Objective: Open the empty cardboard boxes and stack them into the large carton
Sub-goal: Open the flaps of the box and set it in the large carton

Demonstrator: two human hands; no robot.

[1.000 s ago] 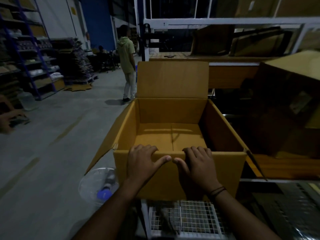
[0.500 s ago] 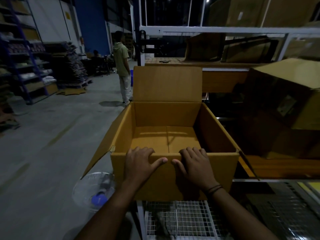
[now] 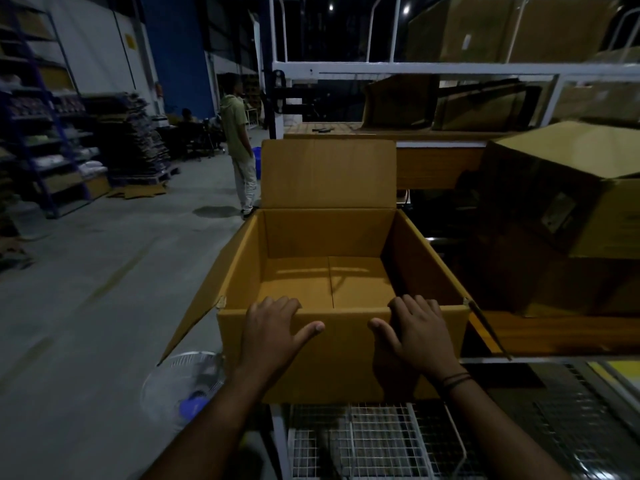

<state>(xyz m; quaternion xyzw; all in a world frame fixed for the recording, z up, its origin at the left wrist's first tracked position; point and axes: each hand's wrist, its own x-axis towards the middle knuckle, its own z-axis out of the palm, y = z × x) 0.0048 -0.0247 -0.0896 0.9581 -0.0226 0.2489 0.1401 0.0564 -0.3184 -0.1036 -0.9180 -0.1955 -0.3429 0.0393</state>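
Observation:
An open, empty brown cardboard box (image 3: 329, 237) stands in front of me on a white wire-mesh surface (image 3: 363, 441). Its far flap stands upright, its left flap hangs out and down, and a thin right flap edge shows at its right corner. My left hand (image 3: 273, 330) lies on the near wall left of centre, fingers hooked over the top rim and thumb spread on the front face. To the right of centre my right hand (image 3: 412, 330) holds the same rim the same way. The inside of the box holds nothing.
Another large carton (image 3: 568, 216) sits tilted on a wooden shelf at the right. White racking (image 3: 415, 69) with flattened cardboard runs behind. A floor fan (image 3: 183, 389) lies at lower left. A person (image 3: 239, 150) stands in the aisle, shelving beyond.
Both hands have slid apart along the box's near rim, from touching thumbs at the centre to a wide spacing. The box has stayed put.

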